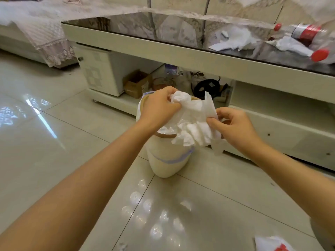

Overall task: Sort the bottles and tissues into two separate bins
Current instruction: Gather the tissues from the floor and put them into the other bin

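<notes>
A cream bin (166, 160) with a clear liner stands on the floor in front of the low table. Directly over its mouth, my left hand (159, 105) grips one end of a wad of white tissues (194, 124). My right hand (233, 125) pinches the other end of the same wad. On the table's dark glass top at the far right lie more crumpled tissues (233, 40) and two clear plastic bottles with red caps, one (304, 32) behind the other (324, 53).
The low table (163, 51) runs across the view, with a cardboard box (136, 84) and cables on its lower shelf. A white bag with red print (273, 244) lies on the tiled floor at the bottom right. A lace-covered sofa stands at the far left.
</notes>
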Demonstrator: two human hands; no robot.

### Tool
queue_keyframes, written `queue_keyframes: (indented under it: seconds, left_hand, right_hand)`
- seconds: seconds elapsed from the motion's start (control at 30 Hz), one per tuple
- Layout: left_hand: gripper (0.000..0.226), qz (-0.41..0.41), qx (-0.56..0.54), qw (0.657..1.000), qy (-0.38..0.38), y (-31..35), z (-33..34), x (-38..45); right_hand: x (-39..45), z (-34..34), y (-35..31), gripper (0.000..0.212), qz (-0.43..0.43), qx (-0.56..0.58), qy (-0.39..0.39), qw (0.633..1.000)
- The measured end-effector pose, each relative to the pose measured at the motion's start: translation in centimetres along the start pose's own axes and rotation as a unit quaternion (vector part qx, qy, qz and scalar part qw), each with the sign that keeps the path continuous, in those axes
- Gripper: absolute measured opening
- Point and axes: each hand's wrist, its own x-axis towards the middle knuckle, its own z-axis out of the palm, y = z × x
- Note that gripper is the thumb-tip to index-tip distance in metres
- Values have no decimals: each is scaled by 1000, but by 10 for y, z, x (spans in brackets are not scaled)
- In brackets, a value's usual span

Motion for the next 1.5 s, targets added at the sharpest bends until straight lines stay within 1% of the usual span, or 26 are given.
queue_keyframes:
  seconds: [0.07, 0.17, 0.3, 0.37, 0.43, 0.57, 0.73, 0.87, 0.97, 1.07, 1.17, 1.3, 1.37, 1.5]
  left_hand:
    - [25, 5, 25, 1000, -12, -6, 2, 23]
    - [30, -9, 55, 997, -54, -19, 8, 42]
    - [46, -35, 158, 980, -117, -43, 19, 46]
    - [51, -57, 145, 978, -137, -56, 22, 44]
    - [47, -74, 113, 984, -116, -65, 22, 43]
    - [31, -91, 73, 993, -36, -75, 16, 43]
    - [31, -105, 37, 994, 8, -85, 8, 50]
    - [30, -105, 41, 993, 14, -91, 10, 55]
    - [27, -105, 60, 993, 15, -94, 19, 59]
    - [24, -91, 112, 989, 29, -98, 31, 60]
    - [26, -67, 172, 983, 22, -95, 38, 59]
    - [24, -58, 169, 983, 36, -93, 40, 57]
    - [24, -54, 174, 982, 40, -94, 41, 56]
    - [25, -48, 192, 980, 32, -92, 41, 56]
  right_hand:
    - [13, 1, -7, 10, 2, 12, 9, 1000]
    - [31, 3, -12, 10, 1, 13, 24, 1000]
    - [47, 7, -11, 10, 4, -21, 35, 999]
    - [53, 10, -11, 13, 5, -36, 33, 999]
    - [61, 15, -13, 13, 6, -38, 32, 999]
    - [81, 34, -23, 14, 14, -29, 33, 999]
    - [98, 64, -17, 9, 47, -21, 25, 998]
    - [108, 81, 2, 11, 97, -10, 42, 994]
    - [114, 91, 17, 12, 114, -35, 51, 992]
    - [121, 99, 30, 20, 120, -90, 18, 989]
    - [125, 106, 36, 18, 129, -144, -32, 981]
    - [130, 109, 42, 13, 132, -204, -46, 969]
    - [131, 109, 46, 13, 129, -212, -47, 967]
    - [131, 102, 47, 32, 138, -168, -38, 975]
